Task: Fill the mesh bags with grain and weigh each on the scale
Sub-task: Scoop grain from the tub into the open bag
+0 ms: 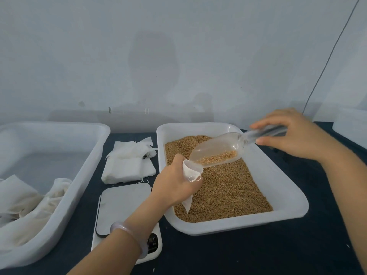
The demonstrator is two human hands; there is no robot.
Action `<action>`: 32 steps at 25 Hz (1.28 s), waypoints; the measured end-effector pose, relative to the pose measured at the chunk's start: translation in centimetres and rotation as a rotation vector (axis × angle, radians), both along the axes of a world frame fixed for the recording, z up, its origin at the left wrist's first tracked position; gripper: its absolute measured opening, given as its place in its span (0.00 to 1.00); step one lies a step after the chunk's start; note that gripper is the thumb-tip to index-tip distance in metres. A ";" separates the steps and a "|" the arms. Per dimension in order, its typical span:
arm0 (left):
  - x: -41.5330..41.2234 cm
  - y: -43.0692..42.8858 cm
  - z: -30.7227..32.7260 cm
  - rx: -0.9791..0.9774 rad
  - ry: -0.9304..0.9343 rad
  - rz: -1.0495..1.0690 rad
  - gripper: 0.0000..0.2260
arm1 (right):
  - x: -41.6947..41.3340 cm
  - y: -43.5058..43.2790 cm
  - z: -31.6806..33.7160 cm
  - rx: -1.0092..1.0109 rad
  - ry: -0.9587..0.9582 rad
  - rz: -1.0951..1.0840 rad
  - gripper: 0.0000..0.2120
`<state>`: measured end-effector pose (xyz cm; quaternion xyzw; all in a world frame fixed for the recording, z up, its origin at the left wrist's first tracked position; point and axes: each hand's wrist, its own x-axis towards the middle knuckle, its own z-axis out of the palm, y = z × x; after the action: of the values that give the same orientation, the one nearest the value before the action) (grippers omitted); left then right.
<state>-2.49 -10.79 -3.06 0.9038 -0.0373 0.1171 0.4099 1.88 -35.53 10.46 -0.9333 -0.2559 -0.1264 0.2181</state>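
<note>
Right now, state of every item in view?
left hand: grips mesh bag over grain tray
mesh bag: mouth open, hanging limp
right hand: holds scoop handle
scoop: tilted, tip at bag mouth, some grain inside
grain tray: full of grain
scale: platform bare, display mostly hidden
spare bags: stacked flat on table
left tray: crumpled white cloth inside

Dim, soft, even light (faint shadows behind); wide-angle bending at edges
</note>
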 end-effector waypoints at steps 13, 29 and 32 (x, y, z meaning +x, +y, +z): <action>0.1 0.1 -0.4 -0.021 -0.010 0.029 0.17 | -1.6 2.6 1.9 -0.237 -0.419 0.078 0.15; -0.2 0.2 0.0 -0.137 0.012 0.031 0.18 | 3.2 1.8 -12.0 -0.236 0.055 -0.258 0.14; -0.2 0.2 0.0 -0.124 0.005 0.028 0.18 | 2.9 0.2 -11.7 0.013 0.232 -0.212 0.14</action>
<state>-2.68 -10.61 -3.06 0.8773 -0.0163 0.1227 0.4636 4.78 -35.35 -1.21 -0.9620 -0.1282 -0.0418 0.2376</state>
